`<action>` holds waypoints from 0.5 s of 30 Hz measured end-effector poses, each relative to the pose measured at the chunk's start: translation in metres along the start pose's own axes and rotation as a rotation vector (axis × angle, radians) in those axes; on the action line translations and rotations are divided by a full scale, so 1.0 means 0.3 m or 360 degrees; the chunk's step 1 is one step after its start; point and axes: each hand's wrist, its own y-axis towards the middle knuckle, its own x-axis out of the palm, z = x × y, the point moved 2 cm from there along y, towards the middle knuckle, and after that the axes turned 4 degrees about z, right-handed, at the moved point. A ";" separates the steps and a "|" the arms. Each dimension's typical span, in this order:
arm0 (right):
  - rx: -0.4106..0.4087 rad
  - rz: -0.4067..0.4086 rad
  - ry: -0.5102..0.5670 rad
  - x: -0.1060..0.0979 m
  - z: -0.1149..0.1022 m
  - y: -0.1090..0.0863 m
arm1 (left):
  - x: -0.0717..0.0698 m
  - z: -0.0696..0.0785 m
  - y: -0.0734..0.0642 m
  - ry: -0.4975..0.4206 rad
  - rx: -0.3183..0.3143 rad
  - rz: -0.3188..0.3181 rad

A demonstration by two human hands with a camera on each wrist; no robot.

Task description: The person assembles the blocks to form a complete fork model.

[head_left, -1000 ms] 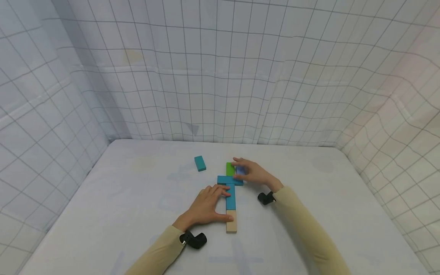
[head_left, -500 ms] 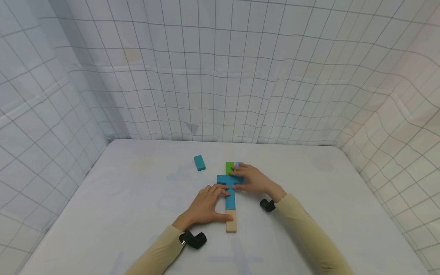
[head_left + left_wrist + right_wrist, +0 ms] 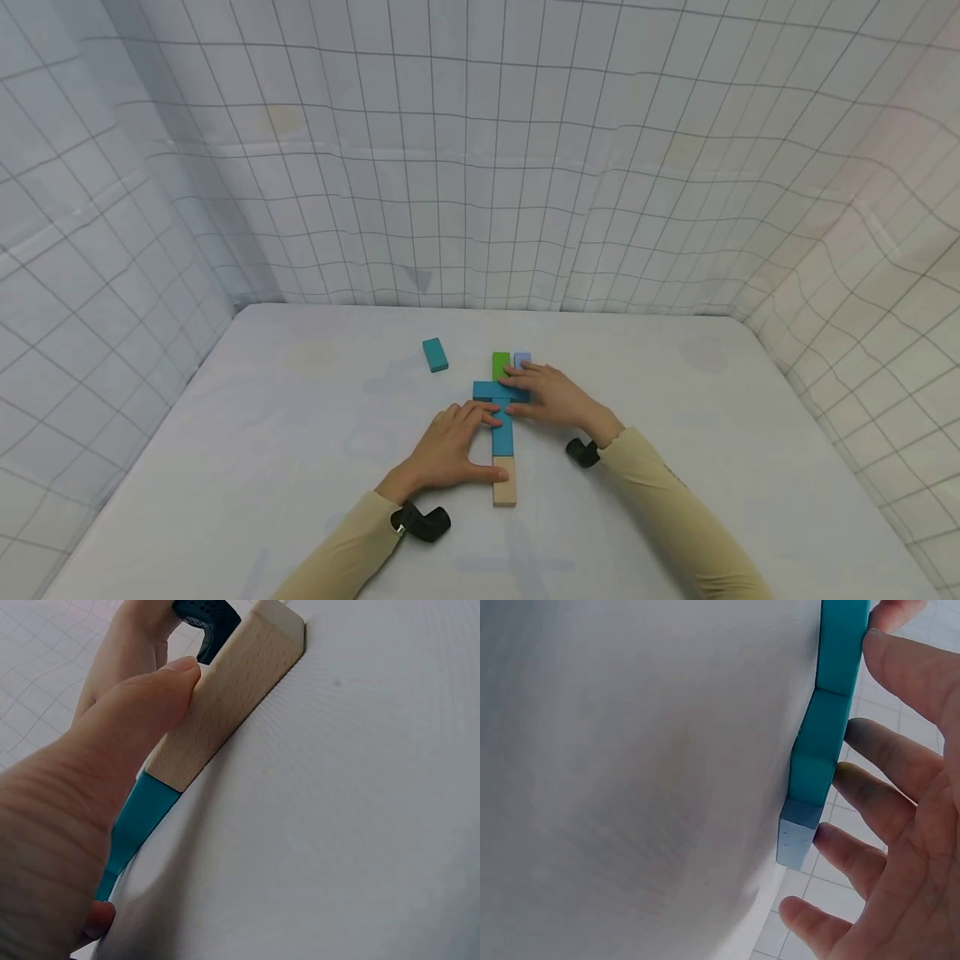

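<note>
Flat wooden blocks lie in a cross-like layout on the table. A plain wood block (image 3: 505, 493) is nearest, a blue block (image 3: 502, 440) runs on from it, and a second blue block (image 3: 484, 390) lies crosswise beyond. Past that, a green block (image 3: 500, 364) and a light blue block (image 3: 522, 359) lie side by side. My left hand (image 3: 448, 454) spans the row, thumb touching the plain wood block and fingertips on the lengthwise blue one. With fingers spread, my right hand (image 3: 558, 396) touches the blocks at the right, its thumb at the lengthwise blue block (image 3: 844, 645).
A separate teal block (image 3: 435, 355) lies at an angle on the white table (image 3: 315, 417), left of the green block. A white grid-patterned curtain (image 3: 480, 167) hangs behind the table and on both sides. Each wrist wears a black camera (image 3: 423, 523).
My right hand has drawn back toward me from the light blue block, its thumb moving from the crosswise block to the lengthwise blue one. My left hand stays in place.
</note>
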 end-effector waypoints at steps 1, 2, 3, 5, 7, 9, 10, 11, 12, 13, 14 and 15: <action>0.0005 -0.0002 0.0006 -0.001 -0.001 -0.001 | 0.000 0.002 0.001 -0.0001 0.0001 -0.0001; 0.0015 -0.0008 0.0006 -0.001 -0.001 -0.002 | 0.000 0.004 0.001 -0.0003 0.0003 0.0001; 0.0022 -0.0012 0.0008 -0.002 -0.001 -0.003 | -0.001 0.006 0.002 -0.0005 0.0004 0.0002; 0.0040 -0.0016 0.0003 -0.003 -0.002 -0.003 | -0.002 0.010 0.003 -0.0007 0.0005 0.0007; 0.0065 -0.0023 -0.0012 -0.003 0.000 -0.002 | -0.004 0.012 0.005 -0.0006 0.0006 0.0008; 0.0085 -0.0027 -0.0034 -0.003 0.001 -0.001 | -0.006 0.013 0.006 -0.0004 0.0006 0.0012; 0.0092 -0.0028 -0.0052 -0.001 0.003 0.001 | -0.007 0.013 0.006 -0.0001 0.0005 0.0012; 0.0097 -0.0028 -0.0060 0.000 0.004 0.002 | -0.007 0.013 0.006 -0.0003 0.0005 0.0014; 0.0104 -0.0030 -0.0067 0.002 0.005 0.004 | -0.008 0.013 0.006 -0.0005 0.0006 0.0015; 0.0109 -0.0031 -0.0079 0.004 0.006 0.005 | -0.008 0.013 0.006 -0.0009 0.0007 0.0019; 0.0115 -0.0031 -0.0083 0.006 0.007 0.006 | -0.008 0.013 0.005 -0.0012 0.0010 0.0021; 0.0121 -0.0031 -0.0088 0.008 0.007 0.007 | -0.008 0.013 0.005 -0.0014 0.0011 0.0022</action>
